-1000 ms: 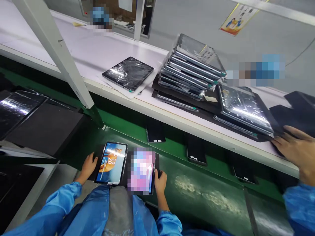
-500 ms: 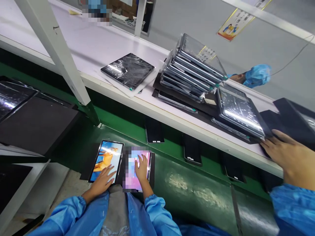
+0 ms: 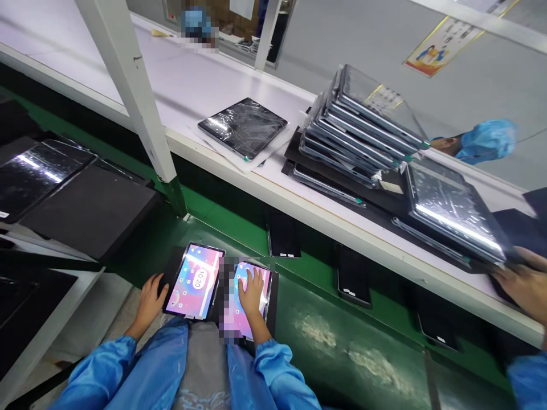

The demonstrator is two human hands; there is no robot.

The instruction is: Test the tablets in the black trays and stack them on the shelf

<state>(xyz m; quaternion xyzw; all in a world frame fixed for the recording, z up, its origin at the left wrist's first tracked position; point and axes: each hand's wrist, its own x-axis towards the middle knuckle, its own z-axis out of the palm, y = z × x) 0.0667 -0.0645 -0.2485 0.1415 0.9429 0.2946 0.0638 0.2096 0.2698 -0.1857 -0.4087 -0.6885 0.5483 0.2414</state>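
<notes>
Two lit tablets lie side by side on a dark mat at the near edge of the green belt. My left hand is curled on the left edge of the left tablet, whose screen has a clock on a pink and blue background. My right hand lies flat with its fingers spread on the screen of the right tablet. Both arms are in blue sleeves.
A white shelf above the belt carries a wrapped tablet, a leaning stack of wrapped tablets and another wrapped one that a co-worker's hand touches. A white post and black trays stand at left. Dark devices lean under the shelf.
My left hand has moved off the left tablet's screen to its left edge. That screen changed from an orange picture to a clock. My right hand stays on the right screen.
</notes>
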